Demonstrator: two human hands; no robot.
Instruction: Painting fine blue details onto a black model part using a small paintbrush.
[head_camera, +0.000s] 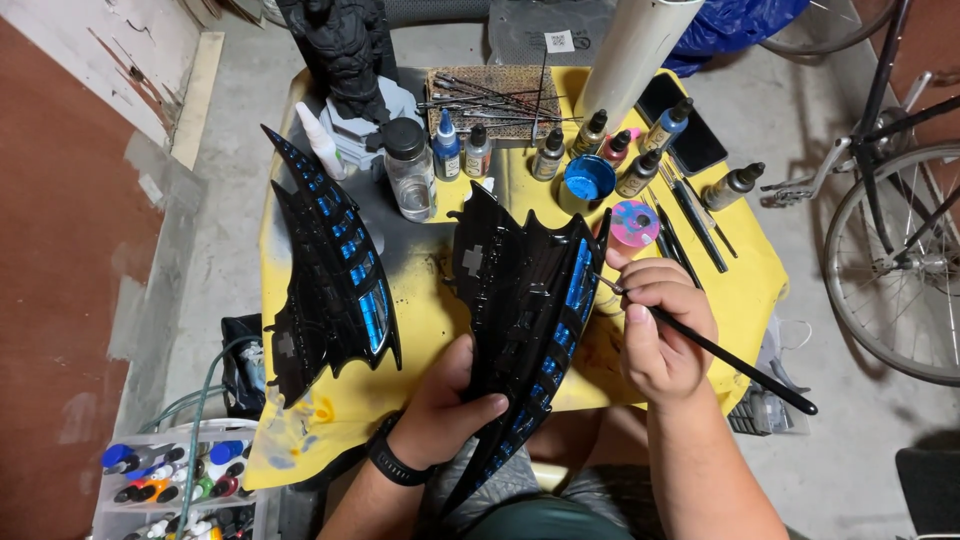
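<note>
Looking down from the head camera, we see a small table (300, 100) draped in yellow cloth, crowded with painting gear.

Left hand (440, 405): closed around the lower edge of a black wing-shaped model piece (520, 300), thumb across its face, tilting it up off the table toward us. A dark watch (395, 462) sits on that wrist.

Right hand (660, 325): pinched shut on a thin black paintbrush (730, 360), the handle running down to the right, the tip touching the wing's right edge where a row of blue panels (578, 280) runs.

Step in hand, as we judge it: fine detail painting along that blue strip. The next stroke calls for a steady wing, a light touch, and keeping the bristles inside the narrow panels, off the black ribs.

A second wing (330, 270), matching and already showing blue panels, lies flat on the cloth to the left, well apart from both hands.

Behind: a row of small dropper bottles (550, 152), a clear jar (410, 170), a blue cap (588, 178) and a pink-and-blue palette dish (635, 222) just beside the brush hand, spare brushes (690, 215), and a dark figure (345, 50) at the back.

Off the table: a tray of paint bottles (180, 480) lower left, a bicycle wheel (900, 270) on the right.
</note>
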